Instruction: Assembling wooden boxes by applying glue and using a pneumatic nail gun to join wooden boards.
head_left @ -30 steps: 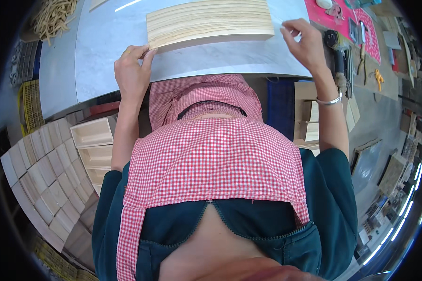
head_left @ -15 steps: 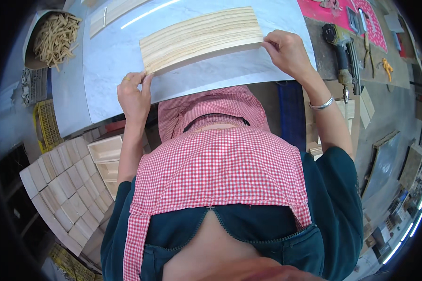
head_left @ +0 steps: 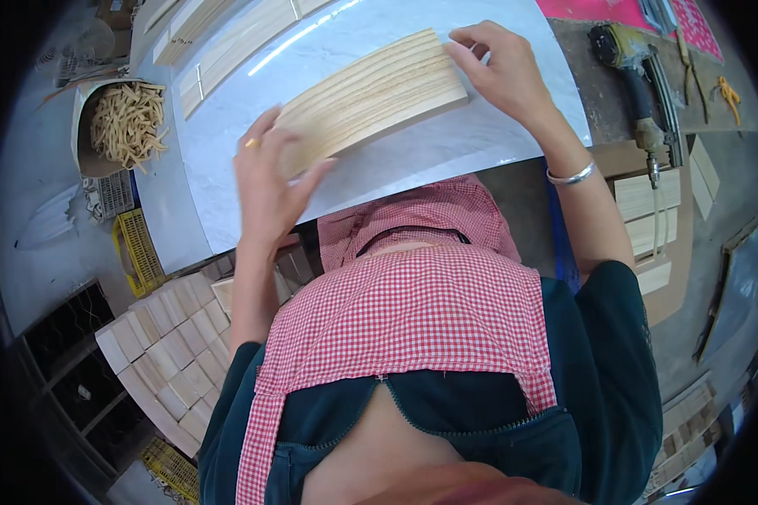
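A pale wooden board (head_left: 379, 88) with straight grain lies on the white marbled tabletop, its near edge face showing. At the board's left end is my left hand (head_left: 269, 172), thumb by the near edge and fingers spread over the end. Motion smears those fingertips, so how firmly they touch the wood is unclear. My right hand (head_left: 501, 71) hovers by the far right corner of the board, thumb and forefinger apart with nothing visible between them.
More wooden strips (head_left: 253, 46) lie at the table's far left. A container of thin wood offcuts (head_left: 126, 126) stands left. On the right bench rest a power tool (head_left: 632, 80) and orange cutters (head_left: 728, 97). Stacked wooden blocks (head_left: 173, 362) stand low left, near a yellow crate (head_left: 139, 252).
My right hand has come off the board's right end. The left hand has moved from a pinch at the near left corner to spread fingers over the left end. The view has shifted.
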Motion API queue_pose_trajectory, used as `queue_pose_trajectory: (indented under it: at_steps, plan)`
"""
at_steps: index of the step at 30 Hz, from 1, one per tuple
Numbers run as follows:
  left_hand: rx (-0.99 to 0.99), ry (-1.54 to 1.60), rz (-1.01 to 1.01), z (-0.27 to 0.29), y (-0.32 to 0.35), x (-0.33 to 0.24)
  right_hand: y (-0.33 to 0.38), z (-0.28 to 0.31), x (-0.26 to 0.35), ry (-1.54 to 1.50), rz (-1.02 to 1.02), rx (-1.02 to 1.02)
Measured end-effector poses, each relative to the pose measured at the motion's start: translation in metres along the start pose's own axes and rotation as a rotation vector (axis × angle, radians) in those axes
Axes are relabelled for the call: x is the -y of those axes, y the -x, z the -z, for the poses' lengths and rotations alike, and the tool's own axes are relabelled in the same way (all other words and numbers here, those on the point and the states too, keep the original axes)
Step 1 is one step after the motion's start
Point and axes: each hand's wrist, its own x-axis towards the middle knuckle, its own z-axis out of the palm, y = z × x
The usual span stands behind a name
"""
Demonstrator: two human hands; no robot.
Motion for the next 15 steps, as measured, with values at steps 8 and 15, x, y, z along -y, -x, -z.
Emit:
queue_pose_trajectory:
  at_steps: [8, 15]
  plan:
    - [0.122, -0.015, -0.243, -0.052, -0.065, -0.04, 0.009, 0.011, -0.003, -0.032, -0.11, 0.078]
    - [0.162, 0.056, -0.208, -0.057, -0.074, -0.032, 0.044, 0.11, -0.061, 0.725, 0.074, -0.347]
